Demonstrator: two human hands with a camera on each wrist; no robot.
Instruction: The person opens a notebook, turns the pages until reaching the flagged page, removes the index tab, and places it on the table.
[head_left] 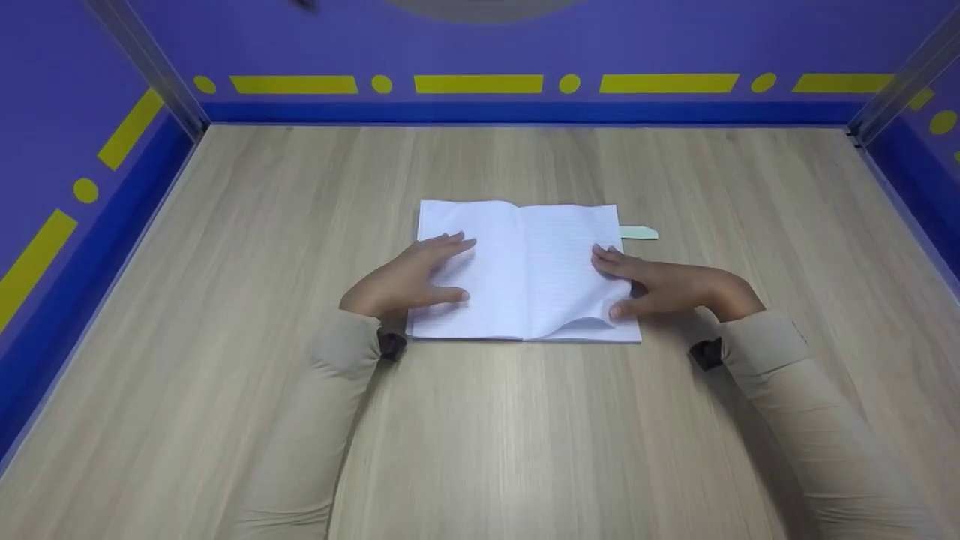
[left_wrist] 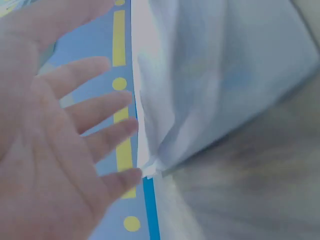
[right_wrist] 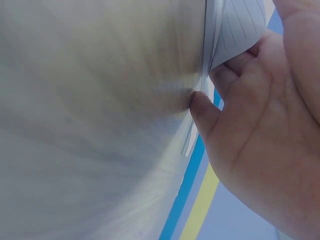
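Hands both work one open white lined notebook (head_left: 525, 270) at the wooden table (head_left: 525, 435) centre. Left hand (head_left: 409, 279) rests flat, fingers spread, on its left page. Right hand (head_left: 660, 285) pinches the right page's lifting lower corner. Page-turning appears underway; continuing likely needs that leaf drawn leftward. One pale green paper tab (head_left: 638, 232) protrudes beyond the notebook's right edge.

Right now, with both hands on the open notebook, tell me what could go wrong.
1. The right hand is lifting a buckled page at the notebook's lower right corner; it could crease or tear.
2. The left hand only lies flat on the left page, so the notebook might slide.
3. The green bookmark poking out at the right edge could slip free.
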